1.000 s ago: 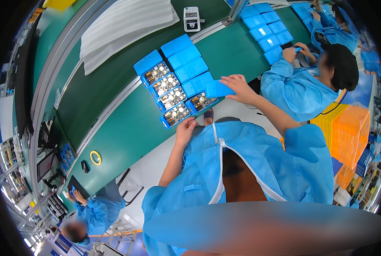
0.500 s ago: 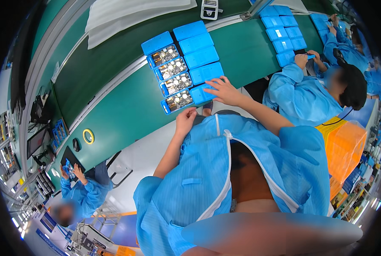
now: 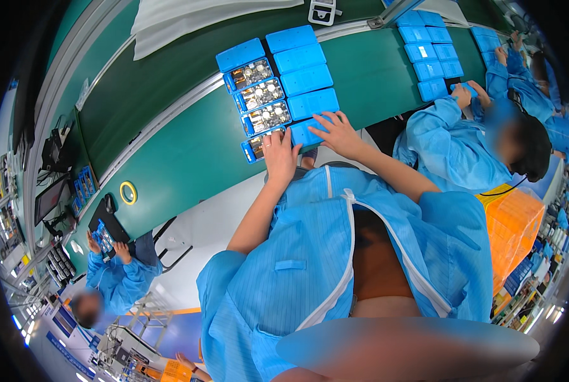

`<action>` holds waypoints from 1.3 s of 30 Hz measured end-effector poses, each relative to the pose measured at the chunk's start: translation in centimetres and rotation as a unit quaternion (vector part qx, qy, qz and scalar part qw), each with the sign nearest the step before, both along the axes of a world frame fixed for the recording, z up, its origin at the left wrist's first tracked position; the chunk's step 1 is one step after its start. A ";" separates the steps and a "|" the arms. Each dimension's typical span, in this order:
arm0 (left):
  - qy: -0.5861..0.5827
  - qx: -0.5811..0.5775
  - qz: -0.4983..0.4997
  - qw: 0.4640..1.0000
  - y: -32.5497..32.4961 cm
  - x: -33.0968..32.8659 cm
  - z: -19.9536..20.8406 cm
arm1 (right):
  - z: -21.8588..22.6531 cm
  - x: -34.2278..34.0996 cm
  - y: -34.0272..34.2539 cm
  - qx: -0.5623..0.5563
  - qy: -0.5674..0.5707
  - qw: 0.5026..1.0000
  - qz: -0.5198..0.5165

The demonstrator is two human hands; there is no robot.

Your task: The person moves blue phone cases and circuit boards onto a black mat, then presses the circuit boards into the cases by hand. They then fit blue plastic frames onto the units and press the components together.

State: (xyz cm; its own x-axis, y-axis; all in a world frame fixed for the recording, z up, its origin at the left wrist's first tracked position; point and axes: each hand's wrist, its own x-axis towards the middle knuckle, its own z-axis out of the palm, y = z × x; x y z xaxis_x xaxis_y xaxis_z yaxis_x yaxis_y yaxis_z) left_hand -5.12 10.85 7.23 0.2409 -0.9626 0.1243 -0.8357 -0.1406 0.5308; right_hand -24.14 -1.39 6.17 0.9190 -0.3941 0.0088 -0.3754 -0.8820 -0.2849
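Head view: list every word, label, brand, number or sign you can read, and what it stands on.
Nothing can be read with certainty.
Blue covers: no legible text.
Circuit boards: any print too small.
White device: any marking too small.
Blue strip at lower left: too small and blurred.

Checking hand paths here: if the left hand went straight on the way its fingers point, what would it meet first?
Probably the second-nearest open blue case, just beyond the nearest open case, which the left hand partly covers; the hand's height above them is unclear.
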 end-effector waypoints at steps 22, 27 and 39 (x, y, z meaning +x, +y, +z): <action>-0.034 0.159 -0.007 0.987 -3.7 1.0 -1.2 | -3.3 -1.1 -0.6 0.322 -0.092 0.851 -0.404; 0.024 0.106 0.001 0.994 -3.0 0.4 -0.8 | -3.1 -1.4 -0.3 0.272 -0.166 0.876 -0.363; 0.115 -0.049 -0.134 0.983 -3.8 1.7 -0.7 | 0.0 -3.0 -1.0 0.207 -0.210 0.913 -0.283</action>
